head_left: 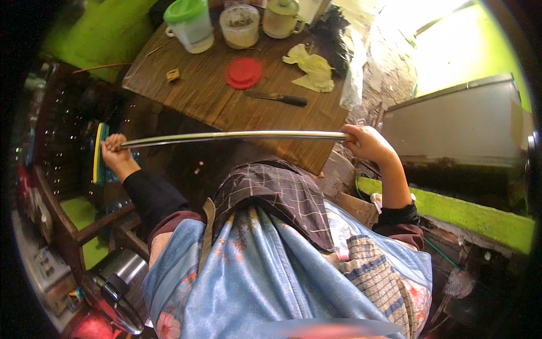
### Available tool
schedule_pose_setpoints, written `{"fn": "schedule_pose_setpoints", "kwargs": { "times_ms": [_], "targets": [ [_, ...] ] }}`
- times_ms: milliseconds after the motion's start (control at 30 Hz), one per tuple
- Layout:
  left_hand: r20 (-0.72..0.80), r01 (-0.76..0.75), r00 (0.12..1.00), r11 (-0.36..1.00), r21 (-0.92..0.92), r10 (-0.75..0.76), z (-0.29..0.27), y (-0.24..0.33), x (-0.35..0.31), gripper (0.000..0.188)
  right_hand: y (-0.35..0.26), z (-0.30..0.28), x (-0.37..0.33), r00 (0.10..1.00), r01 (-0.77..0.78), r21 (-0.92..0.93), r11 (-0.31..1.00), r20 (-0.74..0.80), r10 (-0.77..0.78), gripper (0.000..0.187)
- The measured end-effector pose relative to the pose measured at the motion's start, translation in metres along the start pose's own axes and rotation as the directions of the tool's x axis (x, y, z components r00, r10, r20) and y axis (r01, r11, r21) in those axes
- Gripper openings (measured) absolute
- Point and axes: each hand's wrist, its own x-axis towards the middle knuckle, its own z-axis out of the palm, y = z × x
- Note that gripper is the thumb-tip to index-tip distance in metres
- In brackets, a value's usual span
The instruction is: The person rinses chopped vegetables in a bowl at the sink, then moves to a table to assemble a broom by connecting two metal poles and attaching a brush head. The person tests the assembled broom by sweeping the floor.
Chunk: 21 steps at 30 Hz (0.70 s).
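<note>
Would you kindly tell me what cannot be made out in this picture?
All in the head view:
- Pole's ends: covered by the left hand and right hand.
- Whether the pole joins the yellow-and-teal thing: the left hand hides that spot.
- Green lid's far rim: cut off by the upper edge.
- Pinkish bits below the pole: too small to identify.

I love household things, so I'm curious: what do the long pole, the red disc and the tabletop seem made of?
Pole: probably metal, smooth and shiny, judging by the bright streak along it; glossy plastic remains possible.
Red disc: likely plastic, evenly coloured, with a moulded-looking circular ridge.
Tabletop: wood or wood-look laminate, with a slight sheen and grain-like brown streaks.
</note>
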Motion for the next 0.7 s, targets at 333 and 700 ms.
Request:
{"fn": "schedule_pose_setpoints", "kwargs": {
  "times_ms": [333,700],
  "targets": [
    [-0.29,0.111,0.947,0.987,-0.113,-0.14,-0.096,0.013,0.03,0.048,0.008,-0.018,-0.046,0.989,-0.147,0.337,0.93,0.023,0.148,0.027],
    [-0.245,-0.091,0.959,0.972,0.218,0.144,-0.047,-0.041,-0.003,0.034,-0.019,0.011,-0.046,0.996,-0.055,0.036,0.998,-0.07,0.058,0.02]
  ]
}}
